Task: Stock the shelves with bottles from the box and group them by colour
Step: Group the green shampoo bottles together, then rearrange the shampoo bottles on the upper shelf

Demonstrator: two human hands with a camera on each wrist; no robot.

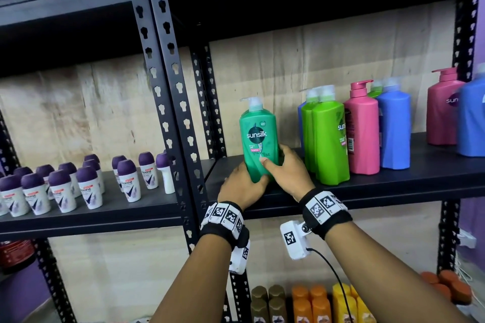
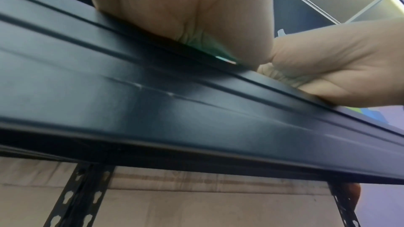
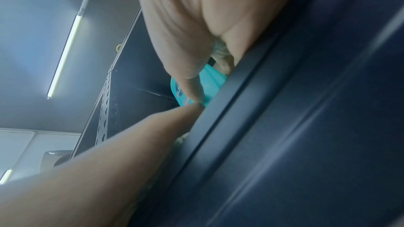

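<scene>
Teal-green bottle (image 1: pixel 258 139), one, upright, gripped by left hand (image 1: pixel 240 183) and right hand (image 1: pixel 284 165), seemingly shelf-seated.

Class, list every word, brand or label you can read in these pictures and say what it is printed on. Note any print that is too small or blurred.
"sunsilk": teal-green bottle, gripped by left hand and right hand.
"NEW": badge on the same bottle.
"SHAMPOO": its pink strip, barely legible.
"sun": cut-off logos on lime-green bottle and far pink bottle.
"Rexona": roll-on deodorants.
Other small print, barcode digits, wristband codes: unreadable.
</scene>
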